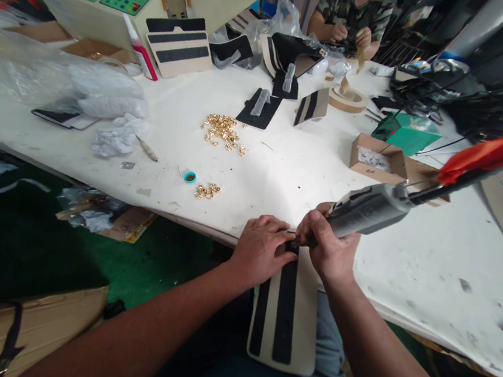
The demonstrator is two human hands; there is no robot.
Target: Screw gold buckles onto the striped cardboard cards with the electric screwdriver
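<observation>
My right hand (pixel 331 246) is wrapped round a grey electric screwdriver (pixel 369 211), whose body slants up to the right. Its lower end meets the top part of a beige panel with black strips (pixel 306 322); the tip is hidden by my fingers. At the panel's upper end, my left hand (pixel 263 247) holds it, thumb across a black strip and fingers over the far edge. The panel hangs over the table's front edge above my lap. Left of my hands lie a small heap of gold metal fittings (pixel 207 191) and a blue cap (pixel 190 176) with tiny pieces inside.
A larger pile of gold fittings (pixel 222 129) sits on the white table (pixel 275 173). Behind are black pieces, a tape roll (pixel 348 98) and a cardboard box (pixel 375 157). Orange cloth (pixel 496 150) wraps the screwdriver's upper end. A co-worker's hands (pixel 351 35) are across the table.
</observation>
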